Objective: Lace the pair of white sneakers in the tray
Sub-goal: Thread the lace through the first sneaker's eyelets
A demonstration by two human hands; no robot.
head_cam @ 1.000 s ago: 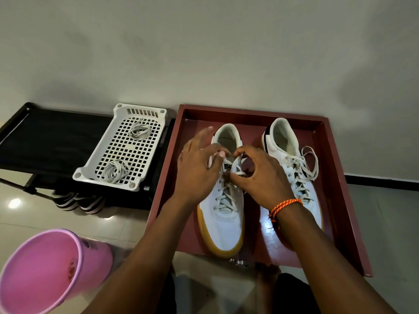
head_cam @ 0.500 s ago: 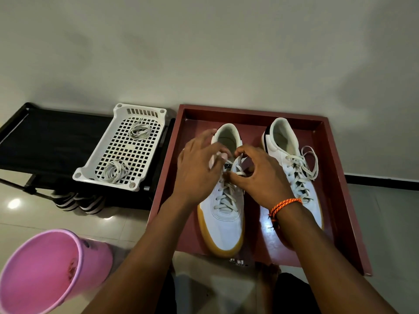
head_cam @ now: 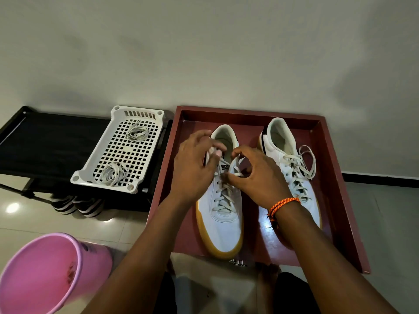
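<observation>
A: Status on the lacing?

B: Both white leather sneakers with tan gum soles sit side by side in the dark red rectangular tray (head_cam: 349, 214) on the floor, toes toward the person. The right-side sneaker (head_cam: 292, 159) looks finished: white lace crossed through every visible eyelet row and tied off in a loose bow near the collar.

A: And the other one?

B: The left-side sneaker (head_cam: 223, 214) is crossed up through the lower and middle rows. Top rows are under the hands, so I can't confirm them.

A: What are the hands doing?

B: Left hand (head_cam: 192, 166) has curled fingers at the tongue's left edge, pinching what looks like a lace end. Right hand (head_cam: 256, 175) is curled over the upper eyelets, fingertips pinching the white lace (head_cam: 223, 198) by the tongue. Orange braided bracelet (head_cam: 283, 203) on that wrist.

A: Threading or tying?

B: My read: last eyelets or starting the knot. Can't tell which.

A: So what's left?

B: Judging by this, finish the top of the left-side sneaker and tie it. Roughly one shoe done, the second near its end.

A: Spare laces?

B: Two coiled white bundles in the white perforated plastic basket (head_cam: 145, 114) on the black rack (head_cam: 45, 137), left of the tray. Untouched. Pink plastic bucket (head_cam: 49, 270) lies nearer the person, not involved.
</observation>
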